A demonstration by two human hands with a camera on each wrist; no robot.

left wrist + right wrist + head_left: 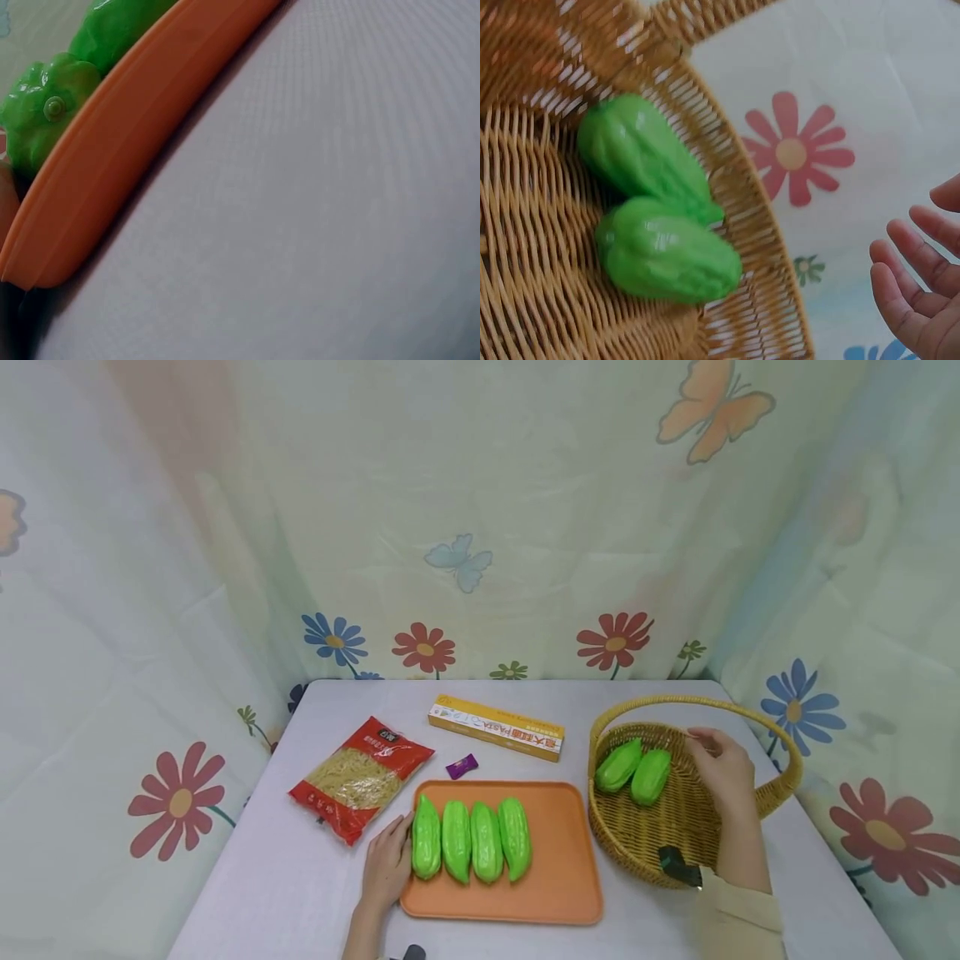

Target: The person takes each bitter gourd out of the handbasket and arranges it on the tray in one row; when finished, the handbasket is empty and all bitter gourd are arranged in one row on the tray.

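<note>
Several ridged green gourds (487,843), glossy and tapering to a tip, lie side by side on the left half of an orange tray (562,860). My left hand (388,860) rests against the tray's left edge with fingers extended; its wrist view shows little of it. Two more green gourds (667,251) lie inside a wicker basket (660,835), near its far left wall. Over the basket's right side is my right hand (723,768). In the right wrist view, that hand's loosely bent fingers (919,255) hold nothing and stand apart from the gourds.
Left of the tray lies a red pasta bag (363,777) with a see-through middle. Behind the tray are a small purple wrapped sweet (461,767) and a long yellow-and-white pasta box (495,728). The basket's tall arched handle (675,699) rises above its rim.
</note>
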